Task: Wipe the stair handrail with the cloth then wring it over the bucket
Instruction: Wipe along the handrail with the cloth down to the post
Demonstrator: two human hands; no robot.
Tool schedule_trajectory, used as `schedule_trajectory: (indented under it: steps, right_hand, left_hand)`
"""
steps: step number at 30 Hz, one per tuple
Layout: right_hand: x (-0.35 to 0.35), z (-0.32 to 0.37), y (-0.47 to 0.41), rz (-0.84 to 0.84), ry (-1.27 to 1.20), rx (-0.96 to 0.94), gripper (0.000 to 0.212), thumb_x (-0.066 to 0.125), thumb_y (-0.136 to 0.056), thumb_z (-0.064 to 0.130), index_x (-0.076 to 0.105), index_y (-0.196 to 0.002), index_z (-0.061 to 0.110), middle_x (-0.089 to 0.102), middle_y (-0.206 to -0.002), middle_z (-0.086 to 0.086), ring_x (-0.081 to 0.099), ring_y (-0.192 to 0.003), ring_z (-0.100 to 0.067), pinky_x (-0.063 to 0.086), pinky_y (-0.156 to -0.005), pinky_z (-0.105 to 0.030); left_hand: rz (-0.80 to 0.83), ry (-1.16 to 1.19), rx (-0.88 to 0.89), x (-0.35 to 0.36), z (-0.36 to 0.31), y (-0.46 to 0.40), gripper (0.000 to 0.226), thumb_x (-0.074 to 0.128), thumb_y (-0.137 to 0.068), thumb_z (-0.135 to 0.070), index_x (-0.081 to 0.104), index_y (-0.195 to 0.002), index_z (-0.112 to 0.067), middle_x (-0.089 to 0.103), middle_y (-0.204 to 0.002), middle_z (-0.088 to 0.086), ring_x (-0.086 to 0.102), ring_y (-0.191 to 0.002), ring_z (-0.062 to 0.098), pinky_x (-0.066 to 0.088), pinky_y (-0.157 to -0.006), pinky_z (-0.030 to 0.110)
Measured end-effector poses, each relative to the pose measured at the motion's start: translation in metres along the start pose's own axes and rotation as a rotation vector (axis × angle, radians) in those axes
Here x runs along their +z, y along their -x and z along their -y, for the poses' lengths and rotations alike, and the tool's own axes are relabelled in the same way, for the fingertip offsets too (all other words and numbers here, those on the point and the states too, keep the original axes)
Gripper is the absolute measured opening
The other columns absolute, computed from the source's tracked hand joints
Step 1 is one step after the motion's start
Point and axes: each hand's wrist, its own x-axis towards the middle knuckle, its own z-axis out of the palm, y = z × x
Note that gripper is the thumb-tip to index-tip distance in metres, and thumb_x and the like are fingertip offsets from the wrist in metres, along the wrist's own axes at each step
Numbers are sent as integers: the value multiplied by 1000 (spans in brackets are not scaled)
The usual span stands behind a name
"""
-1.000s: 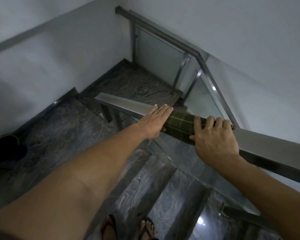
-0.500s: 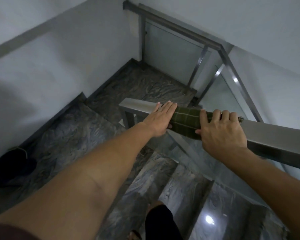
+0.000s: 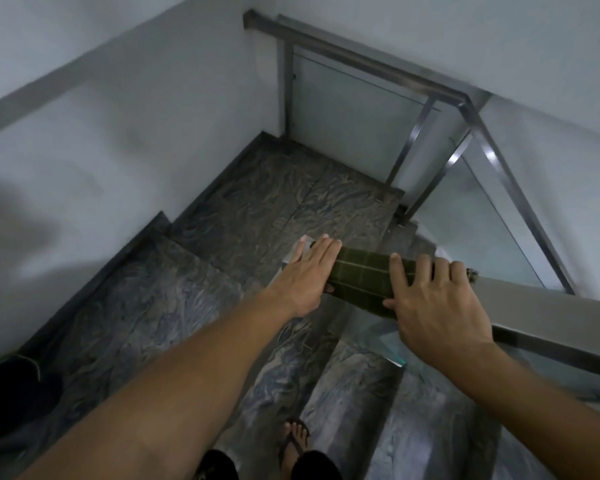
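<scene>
A dark green checked cloth is wrapped over the flat steel handrail, close to its lower end. My left hand lies flat on the cloth's left part, fingers together, reaching the rail's end. My right hand presses on the cloth's right part with its fingers curled over the rail's far edge. A dark bucket stands on the stair landing at the lower left, partly cut off by the frame edge.
Dark marble steps turn down to the right. A second steel rail with glass panels runs along the far side. White walls close in on the left. My feet in sandals stand on a step below.
Both hands have slid the cloth down the handrail to its lower end; only a short stretch of bare rail shows past my left hand. I have stepped down the stairs.
</scene>
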Motion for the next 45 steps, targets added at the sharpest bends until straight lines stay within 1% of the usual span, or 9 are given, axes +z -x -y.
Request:
schedule_trajectory:
  steps: [9,13,17,20,23,26,33,41,45]
  right_hand:
    - [11,58,-42,-18,-19,81,69,22,-94,53,18,-147,8,48,-130,-25,48,-114,-41,39,-98,-52]
    - [22,77,-59,-29,-34,133,69,14,-92,54,26,-144,10,50,-130,-24,50,-114,-40,39,-100,-55]
    - [21,88,-63,0,-48,238,70,21,-90,52,36,-141,7,49,-134,-27,46,-123,-45,31,-106,-61]
    - [25,100,-64,-22,-50,362,71,23,-89,51,41,-139,5,43,-141,-30,35,-133,-50,27,-106,-67]
    - [35,113,-68,-36,-50,495,73,21,-89,52,40,-140,4,38,-145,-29,27,-137,-49,25,-107,-67]
    - [35,123,-69,-23,-44,601,73,25,-88,54,33,-143,7,35,-148,-26,23,-140,-44,23,-111,-63]
    - [21,153,-79,54,-51,738,69,30,-88,49,22,-148,17,26,-154,-16,18,-143,-36,13,-115,-55]
    - [4,217,-128,93,-142,1115,81,58,-83,36,17,-150,15,13,-157,-15,7,-145,-33,10,-117,-52]
    - [6,244,-155,47,-220,1313,83,62,-81,25,18,-149,10,13,-157,-17,2,-146,-32,12,-113,-49]
  left_hand:
    - [-15,40,91,20,76,-1,83,53,-90,-15,-3,-150,-5,7,-161,13,-1,-150,23,-4,-122,43]
    - [-61,106,175,30,105,-5,86,56,-91,-23,-4,-150,-7,8,-161,10,3,-150,22,-9,-121,44]
    - [18,207,270,36,122,-16,97,57,-90,-27,-20,-148,-10,-15,-161,6,-19,-147,18,-17,-119,45]
    - [-14,209,499,29,138,-33,108,59,-87,-36,-28,-145,-9,-32,-156,5,-31,-143,15,-19,-118,43]
    - [-136,104,883,27,152,-59,97,53,-88,-45,-9,-150,-3,-13,-161,13,-15,-149,22,-11,-120,43]
    - [-158,120,1129,36,156,-80,79,40,-94,-47,8,-150,0,4,-161,15,0,-150,26,3,-122,47]
    - [-96,311,1374,49,174,-104,73,42,-96,-44,19,-147,3,16,-158,21,11,-149,32,14,-121,46]
    - [174,433,1638,49,192,-151,74,43,-94,-19,-3,-151,-7,-13,-162,5,-2,-150,27,1,-122,29]
    - [307,458,1689,44,195,-165,69,40,-92,-16,3,-149,1,-4,-160,9,25,-144,36,30,-113,23]
